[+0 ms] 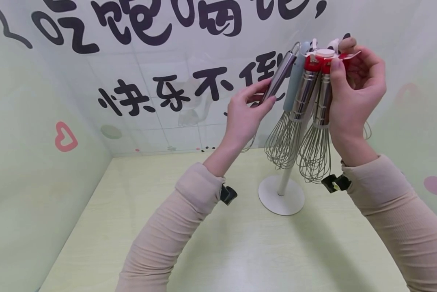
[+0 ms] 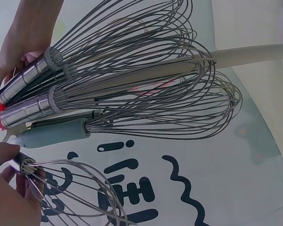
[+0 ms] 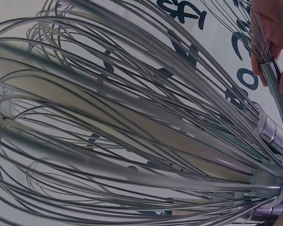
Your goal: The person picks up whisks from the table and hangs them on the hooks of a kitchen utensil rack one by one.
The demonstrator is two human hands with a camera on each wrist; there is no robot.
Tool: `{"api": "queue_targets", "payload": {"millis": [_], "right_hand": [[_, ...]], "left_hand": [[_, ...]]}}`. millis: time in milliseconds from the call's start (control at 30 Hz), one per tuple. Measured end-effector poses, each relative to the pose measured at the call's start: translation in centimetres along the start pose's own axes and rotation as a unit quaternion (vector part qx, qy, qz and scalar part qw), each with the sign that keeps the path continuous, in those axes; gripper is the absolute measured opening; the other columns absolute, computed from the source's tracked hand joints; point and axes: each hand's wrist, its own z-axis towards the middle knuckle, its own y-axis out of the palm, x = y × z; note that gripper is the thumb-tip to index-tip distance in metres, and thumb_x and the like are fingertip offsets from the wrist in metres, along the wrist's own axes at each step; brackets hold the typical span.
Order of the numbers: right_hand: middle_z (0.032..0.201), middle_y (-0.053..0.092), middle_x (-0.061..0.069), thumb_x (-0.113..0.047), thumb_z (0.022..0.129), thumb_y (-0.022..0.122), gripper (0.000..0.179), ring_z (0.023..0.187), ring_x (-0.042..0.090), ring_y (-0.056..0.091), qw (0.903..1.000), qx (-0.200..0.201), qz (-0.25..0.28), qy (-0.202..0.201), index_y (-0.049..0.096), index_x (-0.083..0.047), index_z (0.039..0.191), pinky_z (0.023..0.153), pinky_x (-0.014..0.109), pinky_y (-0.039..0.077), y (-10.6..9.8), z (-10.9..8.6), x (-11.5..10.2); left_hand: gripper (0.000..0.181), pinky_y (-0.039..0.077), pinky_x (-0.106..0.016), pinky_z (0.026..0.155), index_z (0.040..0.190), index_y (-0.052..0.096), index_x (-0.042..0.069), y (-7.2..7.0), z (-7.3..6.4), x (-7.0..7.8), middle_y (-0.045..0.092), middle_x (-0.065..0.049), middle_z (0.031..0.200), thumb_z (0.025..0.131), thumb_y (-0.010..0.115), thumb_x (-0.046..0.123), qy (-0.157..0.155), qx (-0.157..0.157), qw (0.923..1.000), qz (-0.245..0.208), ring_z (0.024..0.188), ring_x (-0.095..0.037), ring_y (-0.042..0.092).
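Observation:
A small whisk with a shiny metal handle (image 1: 278, 77) is pinched between the thumb and fingers of my left hand (image 1: 244, 111). It tilts, its hanging loop beside the top of a white utensil stand (image 1: 281, 196). In the left wrist view its wire loops (image 2: 80, 179) hang apart from the other whisks. My right hand (image 1: 357, 89) grips the stand's top edge, thumb by the red end of a whisk handle (image 1: 324, 97); its fingers are partly hidden. Beside that hang another steel whisk (image 1: 303, 95) with a red end and a pale blue-handled whisk (image 1: 294, 81).
The stand's round base rests on a pale wood-grain table (image 1: 130, 227). Behind it is a white wall sheet (image 1: 149, 81) with large black characters. A pale green side panel (image 1: 28, 162) bounds the left.

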Motion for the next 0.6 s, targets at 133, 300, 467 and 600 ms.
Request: {"api": "queue_targets", "payload": {"millis": [133, 300, 467, 600], "right_hand": [[0.096, 0.058, 0.006, -0.002, 0.076, 0.069, 0.03, 0.088, 0.016, 0.05, 1.0, 0.0, -0.001, 0.004, 0.059, -0.003, 0.104, 0.084, 0.024, 0.045, 0.04, -0.05, -0.09], [0.095, 0.058, 0.006, -0.002, 0.076, 0.068, 0.029, 0.088, 0.016, 0.05, 1.0, -0.001, -0.001, 0.003, 0.058, -0.003, 0.104, 0.084, 0.024, 0.045, 0.09, -0.19, -0.14], [0.094, 0.058, 0.006, -0.002, 0.076, 0.068, 0.028, 0.087, 0.016, 0.05, 1.0, -0.001, -0.001, 0.004, 0.058, -0.003, 0.103, 0.083, 0.023, 0.045, 0.07, -0.22, -0.21], [0.095, 0.058, 0.006, -0.002, 0.076, 0.068, 0.029, 0.087, 0.016, 0.051, 1.0, -0.001, 0.002, 0.002, 0.059, -0.003, 0.103, 0.084, 0.024, 0.045, 0.14, -0.14, -0.19]], "left_hand": [[0.04, 0.053, -0.014, 0.082, 0.125, 0.061, 0.008, 0.12, 0.01, -0.1, 0.061, -0.011, 0.118, 0.086, 0.066, 0.006, 0.003, -0.002, 1.0, -0.001, 0.099, -0.019, 0.065], [0.039, 0.053, -0.014, 0.08, 0.125, 0.061, 0.009, 0.27, -0.04, -0.29, 0.06, -0.01, 0.118, 0.086, 0.066, 0.007, -0.006, -0.01, 0.9999, 0.01, 0.099, -0.018, 0.066], [0.039, 0.053, -0.014, 0.078, 0.126, 0.061, 0.01, 0.32, -0.13, -0.58, 0.06, -0.009, 0.116, 0.087, 0.066, 0.009, -0.013, -0.02, 0.9994, 0.026, 0.099, -0.017, 0.065], [0.04, 0.053, -0.014, 0.082, 0.126, 0.061, 0.009, 0.32, -0.22, -0.73, 0.061, -0.01, 0.118, 0.087, 0.066, 0.008, -0.01, -0.025, 0.9993, 0.027, 0.1, -0.018, 0.065]]}}
